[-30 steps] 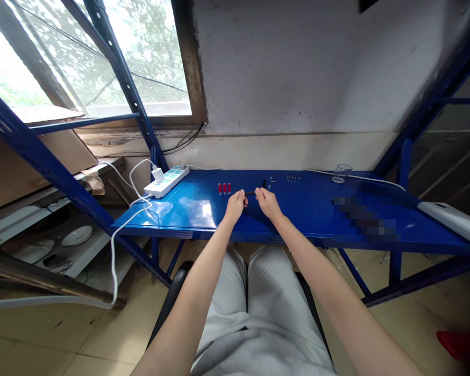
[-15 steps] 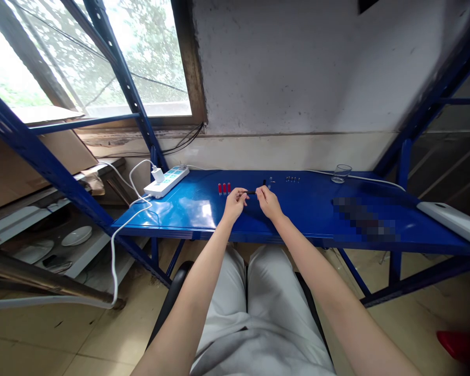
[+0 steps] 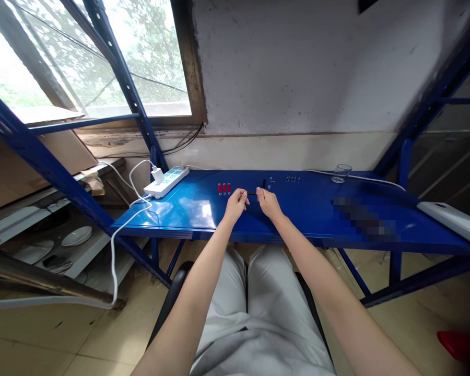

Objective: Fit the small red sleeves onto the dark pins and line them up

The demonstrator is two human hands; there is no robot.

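Pinching opp. ends of slim black rod (image 3: 252,193) (mat'l unclear): L hand (image 3: 235,204), R hand (image 3: 270,203); long axis runs L–R btwn.

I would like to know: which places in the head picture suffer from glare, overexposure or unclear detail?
Head view: the window is partly washed out; head view: white glare on the blue table, left of the left hand; head view: a dark patch at right is pixelated.
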